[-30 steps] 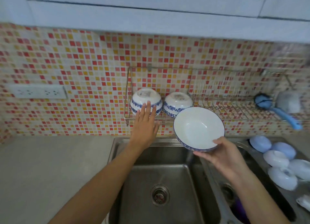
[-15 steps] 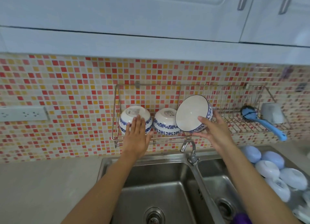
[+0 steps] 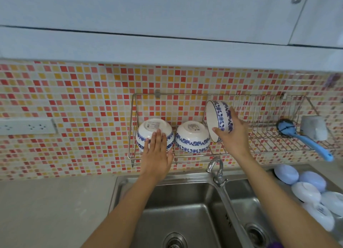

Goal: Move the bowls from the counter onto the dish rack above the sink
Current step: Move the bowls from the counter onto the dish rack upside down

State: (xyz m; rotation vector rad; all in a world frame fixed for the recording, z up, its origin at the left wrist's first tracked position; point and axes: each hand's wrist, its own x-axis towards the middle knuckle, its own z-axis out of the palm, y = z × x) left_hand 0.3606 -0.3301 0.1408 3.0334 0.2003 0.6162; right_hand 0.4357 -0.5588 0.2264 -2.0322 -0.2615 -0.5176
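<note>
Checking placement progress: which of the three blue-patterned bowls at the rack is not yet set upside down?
The rightmost bowl, gripped on edge by the right hand. The left bowl and middle bowl rest base-up on the rack.

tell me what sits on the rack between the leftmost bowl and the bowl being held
One upturned bowl sits between the leftmost bowl and the held bowl on the rack, seen in the head view.

We see 2 bare forearms w/ no sleeves, no watch, no rings or gloves, left hand (image 3: 157,153) & right hand (image 3: 233,136) both bare too, nails short & plain as far as we can tell, arms slim, entering from bottom edge.
</note>
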